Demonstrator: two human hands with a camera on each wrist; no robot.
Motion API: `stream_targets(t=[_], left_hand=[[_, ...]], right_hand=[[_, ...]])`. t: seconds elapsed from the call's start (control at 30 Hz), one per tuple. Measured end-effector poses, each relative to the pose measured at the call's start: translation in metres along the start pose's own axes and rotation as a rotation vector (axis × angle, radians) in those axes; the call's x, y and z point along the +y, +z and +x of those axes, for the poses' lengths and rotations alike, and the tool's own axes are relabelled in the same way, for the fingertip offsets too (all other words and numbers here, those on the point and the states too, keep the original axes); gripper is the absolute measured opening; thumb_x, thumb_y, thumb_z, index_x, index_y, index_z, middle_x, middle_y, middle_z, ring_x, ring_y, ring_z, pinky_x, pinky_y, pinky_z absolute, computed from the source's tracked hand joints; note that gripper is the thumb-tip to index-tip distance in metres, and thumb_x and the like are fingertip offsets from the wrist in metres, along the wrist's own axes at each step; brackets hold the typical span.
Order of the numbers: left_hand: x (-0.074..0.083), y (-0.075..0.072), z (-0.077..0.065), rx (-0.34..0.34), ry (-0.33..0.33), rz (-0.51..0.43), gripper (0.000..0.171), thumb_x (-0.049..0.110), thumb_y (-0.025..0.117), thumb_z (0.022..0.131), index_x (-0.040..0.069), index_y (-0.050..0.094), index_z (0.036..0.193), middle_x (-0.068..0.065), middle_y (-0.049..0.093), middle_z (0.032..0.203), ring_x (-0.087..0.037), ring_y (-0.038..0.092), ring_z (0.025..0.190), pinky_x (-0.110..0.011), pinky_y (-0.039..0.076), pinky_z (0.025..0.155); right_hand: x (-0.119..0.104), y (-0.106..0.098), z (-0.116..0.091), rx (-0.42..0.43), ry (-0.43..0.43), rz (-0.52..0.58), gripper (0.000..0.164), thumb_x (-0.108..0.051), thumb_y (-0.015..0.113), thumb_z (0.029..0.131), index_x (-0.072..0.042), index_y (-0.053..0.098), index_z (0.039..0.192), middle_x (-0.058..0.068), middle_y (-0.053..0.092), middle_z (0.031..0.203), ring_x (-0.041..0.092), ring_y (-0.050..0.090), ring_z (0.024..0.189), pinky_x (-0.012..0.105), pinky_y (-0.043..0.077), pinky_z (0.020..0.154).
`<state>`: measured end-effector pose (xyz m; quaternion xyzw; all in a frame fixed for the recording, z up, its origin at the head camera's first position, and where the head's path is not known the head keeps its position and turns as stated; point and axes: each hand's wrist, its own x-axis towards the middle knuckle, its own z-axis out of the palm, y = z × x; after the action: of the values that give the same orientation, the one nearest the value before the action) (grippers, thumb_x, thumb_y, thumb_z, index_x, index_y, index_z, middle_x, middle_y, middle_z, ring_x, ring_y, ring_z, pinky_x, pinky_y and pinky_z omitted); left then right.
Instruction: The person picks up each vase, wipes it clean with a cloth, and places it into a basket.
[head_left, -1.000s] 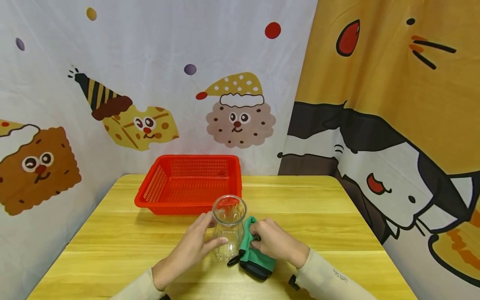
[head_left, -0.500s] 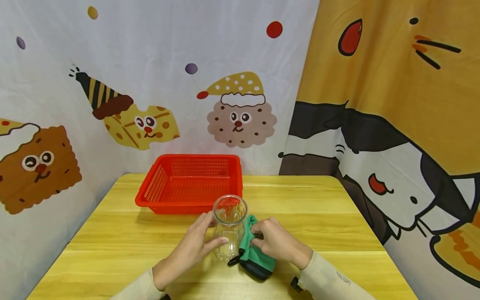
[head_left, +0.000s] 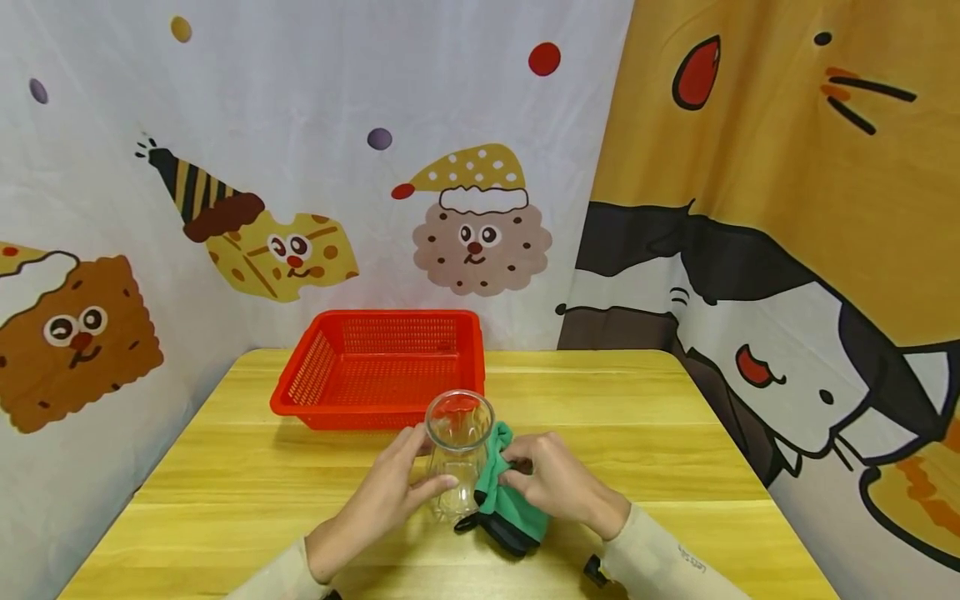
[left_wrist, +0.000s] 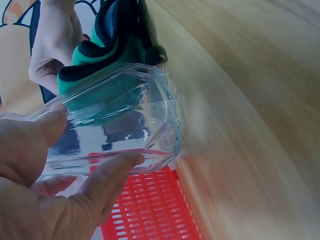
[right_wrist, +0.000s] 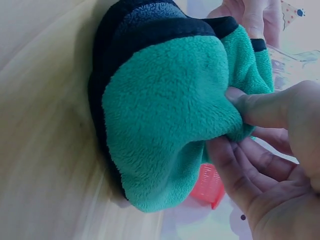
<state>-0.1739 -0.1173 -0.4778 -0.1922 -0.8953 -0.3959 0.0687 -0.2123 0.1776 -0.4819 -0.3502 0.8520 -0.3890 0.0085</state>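
A clear glass vase [head_left: 459, 467] with a wide round rim stands upright on the table. My left hand [head_left: 397, 479] grips its left side, thumb in front and fingers behind, as the left wrist view also shows around the faceted glass [left_wrist: 115, 125]. My right hand [head_left: 558, 479] pinches a green cloth [head_left: 517, 508] with black edging between thumb and fingers. Part of the cloth lies against the vase's right side, and its lower folds hang at the tabletop. In the right wrist view the fluffy cloth [right_wrist: 165, 105] bunches where the fingers [right_wrist: 235, 170] squeeze it.
Behind the vase, at the back left of the table, sits a red perforated plastic basket [head_left: 397, 417]. The wooden table [head_left: 615, 400] ends at a cartoon-printed curtain [head_left: 315, 108]. A dark strap piece [head_left: 596, 571] shows by the right sleeve.
The right hand has shifted slightly right, and the pinched green cloth has been drawn up a little, its lower edge changing shape. The left hand and vase have stayed put.
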Motion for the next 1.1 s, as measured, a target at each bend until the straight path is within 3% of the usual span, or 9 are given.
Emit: stream_targets(t=[0.13,0.27,0.63,1.1], left_hand=[[-0.001,0.000,0.000,0.001,0.006,0.001,0.070,0.032,0.095,0.098,0.021,0.064,0.160,-0.004,0.074,0.136,-0.030,0.080,0.128,-0.062,0.069,0.112],[-0.002,0.001,0.000,0.003,0.007,0.004,0.069,0.031,0.096,0.098,0.019,0.065,0.159,-0.004,0.075,0.135,-0.029,0.080,0.127,-0.061,0.069,0.113],[-0.003,0.002,0.000,0.005,0.040,-0.003,0.071,0.029,0.095,0.099,0.017,0.063,0.161,-0.006,0.075,0.136,-0.030,0.080,0.127,-0.062,0.069,0.113],[-0.002,0.001,0.000,0.003,0.046,-0.002,0.076,0.030,0.095,0.099,0.017,0.061,0.165,-0.004,0.075,0.135,-0.028,0.080,0.127,-0.062,0.068,0.114]], right_hand=[[-0.001,-0.001,-0.001,0.055,-0.047,-0.014,0.015,-0.001,0.088,0.101,-0.016,0.088,0.102,-0.004,0.083,0.095,-0.004,0.073,0.084,0.022,0.070,0.074],[-0.001,-0.001,-0.002,0.097,-0.086,-0.018,0.010,-0.004,0.089,0.102,-0.013,0.090,0.108,0.001,0.086,0.098,-0.002,0.076,0.086,0.021,0.071,0.077],[-0.007,-0.005,0.005,0.204,-0.183,0.019,0.023,0.006,0.090,0.097,-0.010,0.091,0.114,0.002,0.089,0.105,0.002,0.079,0.088,0.024,0.073,0.078],[-0.011,-0.012,0.005,0.318,-0.243,0.027,0.030,0.006,0.089,0.098,-0.019,0.091,0.114,-0.003,0.089,0.108,0.008,0.084,0.094,0.025,0.074,0.084]])
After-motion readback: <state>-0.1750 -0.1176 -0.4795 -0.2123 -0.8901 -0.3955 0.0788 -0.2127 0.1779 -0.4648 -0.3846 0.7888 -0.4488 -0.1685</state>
